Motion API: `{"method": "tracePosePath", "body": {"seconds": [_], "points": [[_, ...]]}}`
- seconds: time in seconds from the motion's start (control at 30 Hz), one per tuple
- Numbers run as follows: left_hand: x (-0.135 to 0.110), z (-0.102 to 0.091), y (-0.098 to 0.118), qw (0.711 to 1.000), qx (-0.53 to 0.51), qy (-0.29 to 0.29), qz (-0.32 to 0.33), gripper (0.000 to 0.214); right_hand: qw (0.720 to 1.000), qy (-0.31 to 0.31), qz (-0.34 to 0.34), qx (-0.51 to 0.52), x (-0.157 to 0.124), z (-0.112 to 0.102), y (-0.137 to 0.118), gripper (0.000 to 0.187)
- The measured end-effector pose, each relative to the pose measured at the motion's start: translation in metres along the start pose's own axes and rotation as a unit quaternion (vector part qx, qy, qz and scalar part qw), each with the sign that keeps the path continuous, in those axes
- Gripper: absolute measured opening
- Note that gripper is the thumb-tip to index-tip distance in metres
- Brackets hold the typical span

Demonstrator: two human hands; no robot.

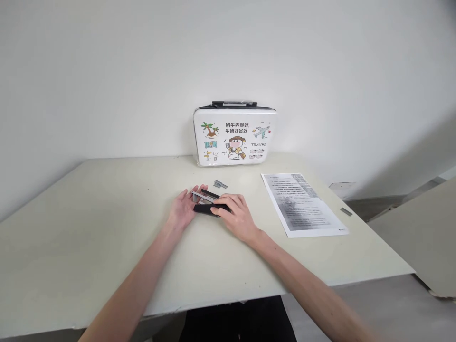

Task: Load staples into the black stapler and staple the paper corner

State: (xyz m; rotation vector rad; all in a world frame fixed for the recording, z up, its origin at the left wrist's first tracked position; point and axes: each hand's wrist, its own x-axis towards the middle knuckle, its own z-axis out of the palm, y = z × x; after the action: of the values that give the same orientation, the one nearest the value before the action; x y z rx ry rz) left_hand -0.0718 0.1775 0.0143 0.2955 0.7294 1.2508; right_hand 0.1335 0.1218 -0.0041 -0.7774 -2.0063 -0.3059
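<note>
A black stapler (204, 209) is held just over the table, its top swung apart from its base so that the metal inside shows. My right hand (237, 213) grips its right end, with the thumb on the near side and the fingers over the top. Palm up, my left hand (183, 209) cradles the left end, its fingertips reaching behind the metal part. Just beyond the stapler lie several grey staple strips (220, 184).
A white case (245, 145) with cartoon prints stands against the wall at the back. A printed sheet (302, 209) lies right of my hands. Near the table's right edge is another staple strip (346, 212). The table's front edge (213, 306) runs below my forearms.
</note>
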Motion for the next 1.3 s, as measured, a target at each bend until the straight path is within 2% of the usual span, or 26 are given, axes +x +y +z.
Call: {"method": "tracePosePath", "body": {"seconds": [0.23,0.33,0.43,0.57,0.77,0.83,0.93,0.97,1.0,1.07,1.13,1.2,1.3], "points": [[-0.005,0.009,0.0,0.999,0.006,0.04,0.005,0.032,0.999,0.003,0.034,0.021,-0.001,-0.004,0.003,0.028],[-0.002,0.01,0.0,0.998,0.031,0.05,0.035,0.031,0.997,-0.002,0.074,0.035,-0.004,-0.004,0.006,0.038],[0.002,0.009,-0.001,0.991,0.083,0.06,0.083,0.026,0.99,0.028,0.127,0.058,-0.005,-0.003,0.008,0.043],[0.003,0.005,-0.006,0.974,0.153,0.06,0.159,0.018,0.973,0.063,0.204,0.084,-0.005,-0.004,0.009,0.035],[-0.007,0.004,-0.017,0.931,0.287,0.061,0.218,0.031,0.962,0.094,0.23,0.115,-0.003,-0.004,0.01,0.027],[-0.012,0.006,-0.019,0.894,0.372,0.053,0.246,0.032,0.957,0.101,0.242,0.121,-0.002,-0.003,0.01,0.023],[-0.019,0.011,-0.024,0.787,0.54,0.005,0.297,0.017,0.951,0.101,0.265,0.125,-0.002,-0.004,0.01,0.017],[-0.021,0.012,-0.026,0.761,0.573,-0.011,0.304,0.015,0.948,0.1,0.275,0.127,-0.002,-0.004,0.01,0.016],[-0.022,0.014,-0.028,0.751,0.586,-0.023,0.303,0.015,0.944,0.099,0.286,0.129,-0.002,-0.004,0.011,0.015],[-0.023,0.015,-0.03,0.753,0.587,-0.032,0.296,0.014,0.933,0.101,0.317,0.136,-0.002,-0.004,0.013,0.016],[-0.023,0.015,-0.031,0.768,0.569,-0.023,0.292,0.021,0.919,0.101,0.352,0.147,-0.003,-0.004,0.015,0.019],[-0.02,0.014,-0.03,0.813,0.513,-0.004,0.277,0.031,0.904,0.096,0.383,0.162,-0.003,-0.003,0.017,0.022],[-0.014,0.01,-0.027,0.9,0.376,0.01,0.218,0.024,0.883,0.083,0.425,0.181,-0.005,-0.003,0.02,0.026]]}}
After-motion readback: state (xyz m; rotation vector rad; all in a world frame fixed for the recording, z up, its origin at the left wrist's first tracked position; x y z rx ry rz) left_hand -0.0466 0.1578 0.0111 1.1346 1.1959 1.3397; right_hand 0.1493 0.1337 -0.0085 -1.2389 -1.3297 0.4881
